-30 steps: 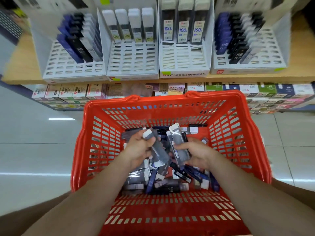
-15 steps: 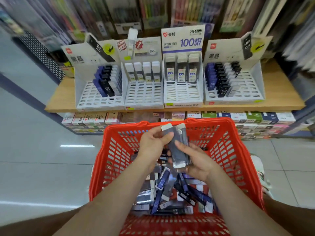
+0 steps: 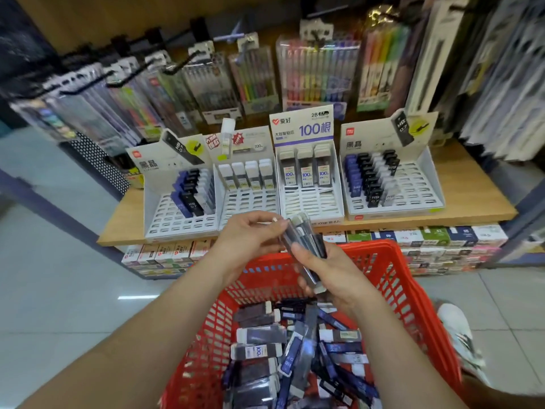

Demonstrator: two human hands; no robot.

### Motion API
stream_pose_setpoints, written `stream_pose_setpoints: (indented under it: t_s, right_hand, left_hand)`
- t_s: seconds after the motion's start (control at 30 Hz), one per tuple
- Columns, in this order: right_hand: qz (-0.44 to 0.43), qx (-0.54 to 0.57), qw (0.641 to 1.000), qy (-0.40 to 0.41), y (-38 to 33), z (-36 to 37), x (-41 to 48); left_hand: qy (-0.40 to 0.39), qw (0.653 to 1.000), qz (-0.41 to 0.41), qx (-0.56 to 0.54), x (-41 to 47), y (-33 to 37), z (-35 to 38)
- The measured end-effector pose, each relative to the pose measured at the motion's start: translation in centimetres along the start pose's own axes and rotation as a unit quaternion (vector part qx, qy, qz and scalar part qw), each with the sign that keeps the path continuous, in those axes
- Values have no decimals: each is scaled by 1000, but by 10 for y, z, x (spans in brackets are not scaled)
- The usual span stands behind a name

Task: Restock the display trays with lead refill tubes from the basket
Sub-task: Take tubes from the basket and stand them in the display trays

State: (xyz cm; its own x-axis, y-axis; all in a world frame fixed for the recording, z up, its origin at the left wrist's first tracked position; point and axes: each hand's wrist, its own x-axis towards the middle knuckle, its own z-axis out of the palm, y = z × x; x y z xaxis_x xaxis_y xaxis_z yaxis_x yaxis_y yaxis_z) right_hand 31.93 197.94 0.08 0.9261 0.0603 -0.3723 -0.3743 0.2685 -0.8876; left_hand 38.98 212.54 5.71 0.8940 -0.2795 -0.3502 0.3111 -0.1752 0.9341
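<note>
Tubes (image 3: 303, 249): a bundle, clasped in right hand (image 3: 336, 278), pinched at top by left hand (image 3: 250, 234); held above basket (image 3: 395, 278), before trays (image 3: 309, 202) on shelf (image 3: 472, 196).

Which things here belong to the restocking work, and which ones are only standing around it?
For the job:
- held tubes, gripped by left hand and right hand
- loose tubes
- red basket
- display trays

Just around:
- hanging pen packs
- small boxes under the wooden shelf
- white shoe
</note>
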Motion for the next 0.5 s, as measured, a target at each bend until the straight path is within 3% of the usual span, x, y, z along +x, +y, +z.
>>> stream_pose_setpoints:
  t_s: [0.17,0.23,0.4,0.5]
  right_hand:
    - [5,139,990,-21,1,-10,1]
    - [-7,177,984,8,-1,-13,6]
    - [-60,76,987,128,-15,-23,29]
    - [-77,23,980,185,-23,-29,45]
  left_hand:
    - [20,999,30,-40,16,26,0]
    - [11,998,50,-24,27,33,-2]
    - [26,980,83,177,51,54,-14]
    - [21,966,106,235,65,69,-16]
